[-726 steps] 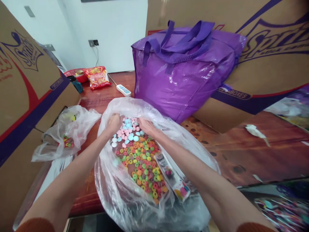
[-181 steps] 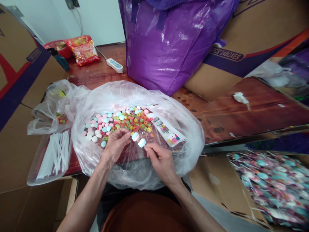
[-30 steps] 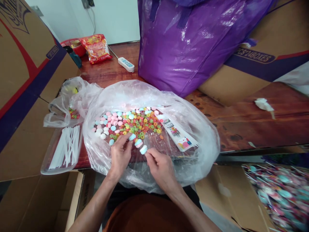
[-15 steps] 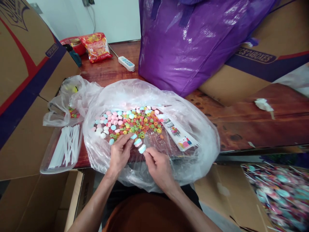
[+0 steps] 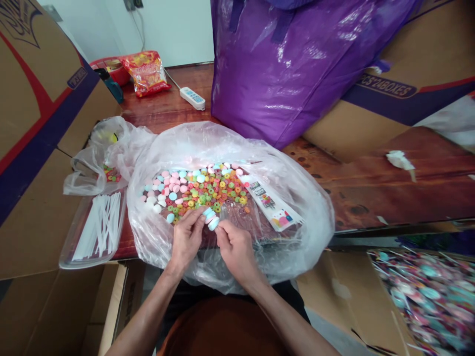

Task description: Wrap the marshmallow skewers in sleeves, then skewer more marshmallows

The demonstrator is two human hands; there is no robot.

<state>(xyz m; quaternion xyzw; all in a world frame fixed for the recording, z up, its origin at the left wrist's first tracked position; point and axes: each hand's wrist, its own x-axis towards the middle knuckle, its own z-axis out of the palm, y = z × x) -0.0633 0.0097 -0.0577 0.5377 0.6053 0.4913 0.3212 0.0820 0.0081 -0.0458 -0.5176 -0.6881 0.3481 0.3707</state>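
Pink, white and blue marshmallows (image 5: 210, 219) are threaded in a short, closely packed row between my two hands. My left hand (image 5: 188, 235) pinches the blue one at the row's upper left end. At the lower right end, my right hand (image 5: 237, 249) is closed on the thin stick, which its fingers mostly hide. Loose marshmallows (image 5: 172, 181) and colourful ring-shaped gummies (image 5: 217, 190) lie beyond my hands on a clear plastic bag (image 5: 297, 188). Flat printed wrappers (image 5: 272, 205) lie on the bag to the right of the sweets.
White sticks (image 5: 98, 225) fill a clear tray (image 5: 67, 262) at the left, near a knotted plastic bag (image 5: 89, 170). A big purple bag (image 5: 297, 74) and cardboard boxes (image 5: 37, 148) border the table (image 5: 166, 111). Wrapped sweets on sticks (image 5: 430, 296) fill a box below right.
The marshmallows have been pushed together, closing the gaps along the stick. My right hand has moved left and slightly up toward my left hand.
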